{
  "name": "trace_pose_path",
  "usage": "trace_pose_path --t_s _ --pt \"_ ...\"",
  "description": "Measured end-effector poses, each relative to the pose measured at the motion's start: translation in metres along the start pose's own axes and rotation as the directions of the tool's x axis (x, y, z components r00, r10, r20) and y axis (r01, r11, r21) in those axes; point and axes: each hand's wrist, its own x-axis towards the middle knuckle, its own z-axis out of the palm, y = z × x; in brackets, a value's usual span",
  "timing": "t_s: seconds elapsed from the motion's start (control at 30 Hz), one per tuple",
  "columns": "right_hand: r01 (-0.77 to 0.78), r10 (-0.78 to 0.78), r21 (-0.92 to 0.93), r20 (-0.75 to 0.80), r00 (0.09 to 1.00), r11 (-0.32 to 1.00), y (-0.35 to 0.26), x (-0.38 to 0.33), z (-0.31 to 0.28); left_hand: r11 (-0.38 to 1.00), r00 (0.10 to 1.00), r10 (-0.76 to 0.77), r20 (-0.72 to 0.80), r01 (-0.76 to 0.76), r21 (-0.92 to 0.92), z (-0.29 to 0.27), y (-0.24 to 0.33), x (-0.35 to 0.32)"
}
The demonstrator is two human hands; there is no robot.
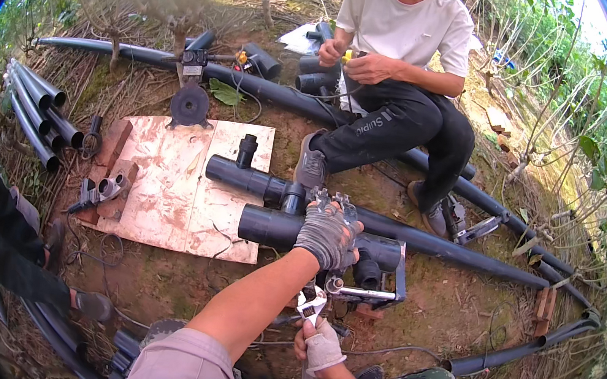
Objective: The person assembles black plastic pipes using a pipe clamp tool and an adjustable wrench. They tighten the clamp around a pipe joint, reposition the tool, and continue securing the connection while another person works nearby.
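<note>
Our left hand (327, 235) clasps the black pipe fitting (313, 234); just below it, our right hand (321, 345) holds the wrench (312, 304).

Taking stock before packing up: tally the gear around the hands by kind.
Gloved hands: 2, left hand on the pipe clamp, right hand holding the adjustable wrench
Pipe tee fittings: 2, and
Boards: 1
Bundled pipes: 5
Total: 10
</note>
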Motion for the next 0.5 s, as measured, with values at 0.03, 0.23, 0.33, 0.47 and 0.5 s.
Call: trace_pose_path --t_s 0.03,0.23,0.33,0.47,0.5 --pt "0.029 -0.029 0.019 0.009 1.000 0.999 0.011 0.007 0.005 1.000 1.000 -0.005 -0.014 0.005 0.009 0.001 -0.001 -0.001" --pt "0.136 -0.115 0.165 -0.132 0.985 0.977 0.027 0.030 0.053 1.000 0.999 -0.007 0.041 0.008 -0.010 -0.004 -0.006 -0.002" --pt "0.161 -0.118 0.232 -0.187 0.975 0.959 0.027 0.034 0.075 1.000 1.000 0.001 -0.005 -0.001 -0.002 -0.001 -0.005 0.000" --pt "0.302 -0.174 0.404 -0.323 0.930 0.864 0.029 0.037 0.116 1.000 1.000 -0.016 -0.007 0.017 0.005 0.000 -0.007 -0.002" --pt "0.321 -0.155 0.450 -0.368 0.917 0.833 0.030 0.042 0.123 1.000 0.999 -0.014 0.041 0.015 -0.020 -0.006 -0.007 -0.001"
